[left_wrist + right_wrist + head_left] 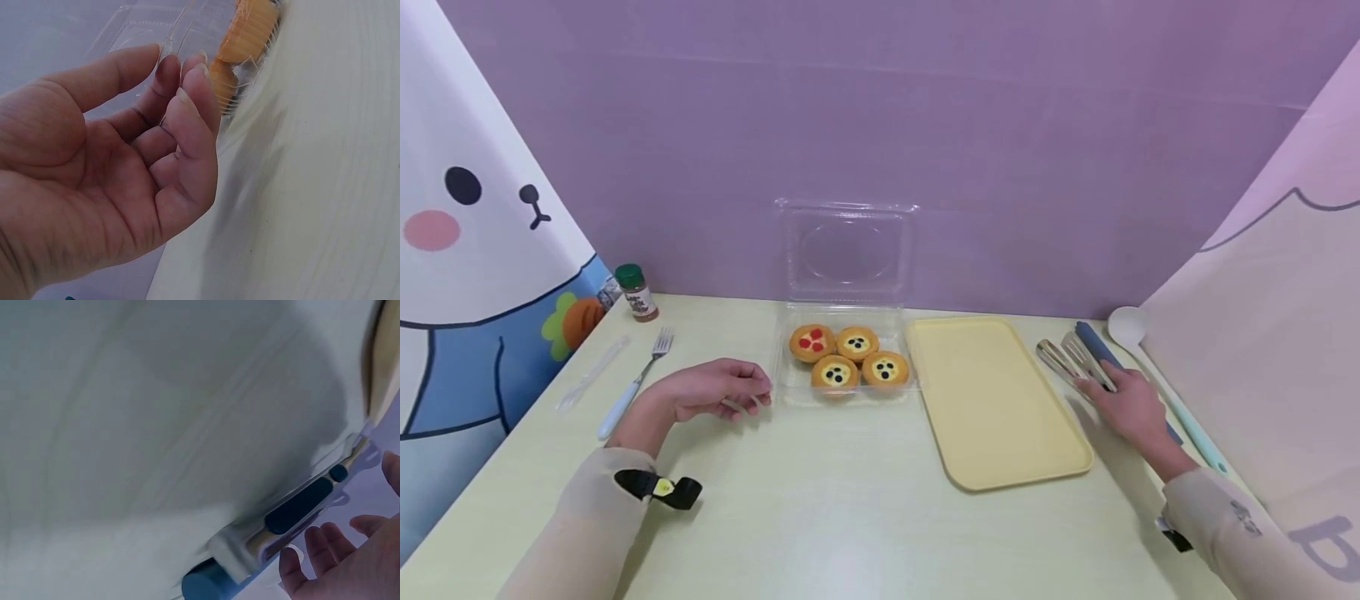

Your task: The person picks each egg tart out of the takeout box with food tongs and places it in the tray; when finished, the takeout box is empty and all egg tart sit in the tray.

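My left hand (718, 390) hovers beside a hinged clear plastic box (850, 308), its fingers loosely bent around nothing. Inside the raised-lid box sit several small tarts (836, 373), one topped with red pieces and the others with dark dots. At the right, my right hand (1131, 406) is over metal tongs (1086, 360) lying on the table. In the right wrist view, the fingers of the right hand (350, 562) are spread beside the tongs (300, 506) with dark blue grips, not curled round them. A pale yellow tray (1000, 408) lies between box and tongs.
A long blue thing (1093, 340) and a white spoon with a mint handle (1127, 325) lie along the right edge. On the left are a fork (638, 383), a thin clear wrapped item (593, 373) and a green-capped jar (637, 293). A purple backdrop (887, 125) stands behind.
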`<state>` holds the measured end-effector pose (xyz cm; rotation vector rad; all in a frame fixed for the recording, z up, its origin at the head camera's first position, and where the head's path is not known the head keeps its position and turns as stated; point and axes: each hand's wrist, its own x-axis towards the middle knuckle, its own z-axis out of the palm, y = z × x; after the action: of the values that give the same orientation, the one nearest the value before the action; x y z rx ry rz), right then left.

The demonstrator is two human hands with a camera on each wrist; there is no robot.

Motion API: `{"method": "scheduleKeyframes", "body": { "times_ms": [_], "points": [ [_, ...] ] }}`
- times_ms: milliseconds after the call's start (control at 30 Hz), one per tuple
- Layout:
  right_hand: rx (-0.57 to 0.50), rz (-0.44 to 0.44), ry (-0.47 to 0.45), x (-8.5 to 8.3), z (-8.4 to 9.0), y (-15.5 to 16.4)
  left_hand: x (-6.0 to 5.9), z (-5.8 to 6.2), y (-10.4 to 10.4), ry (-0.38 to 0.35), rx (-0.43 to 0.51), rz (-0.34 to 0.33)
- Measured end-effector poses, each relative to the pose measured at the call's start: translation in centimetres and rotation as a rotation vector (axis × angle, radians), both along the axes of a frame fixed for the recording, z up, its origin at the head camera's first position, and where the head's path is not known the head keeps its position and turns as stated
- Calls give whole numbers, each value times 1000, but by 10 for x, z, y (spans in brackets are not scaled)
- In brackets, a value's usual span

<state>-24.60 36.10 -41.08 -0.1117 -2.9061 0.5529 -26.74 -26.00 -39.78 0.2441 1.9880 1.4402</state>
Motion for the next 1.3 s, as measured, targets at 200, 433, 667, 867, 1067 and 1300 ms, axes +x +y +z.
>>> {"method": "scheduleKeyframes", "body": {
  "times_ms": [200, 433, 667, 867, 1067, 1300],
  "points": [
    [38, 8, -90, -3, -4, 3, 1, 0, -3, 9, 3, 5],
    [90, -31, -171, 4, -3, 5, 3, 1, -1, 7, 18, -15],
    [124, -38, -163, 4, -4, 5, 4, 1, -1, 5, 15, -8],
    [127, -47, -168, 5, -3, 4, 3, -2, -3, 8, 0, -4],
    [132, -93, -209, 8, -2, 4, 1, -1, -1, 9, 1, -9],
    [146, -119, -249, 8, -2, 5, 1, 1, 0, 14, 18, -19]
  ]
}}
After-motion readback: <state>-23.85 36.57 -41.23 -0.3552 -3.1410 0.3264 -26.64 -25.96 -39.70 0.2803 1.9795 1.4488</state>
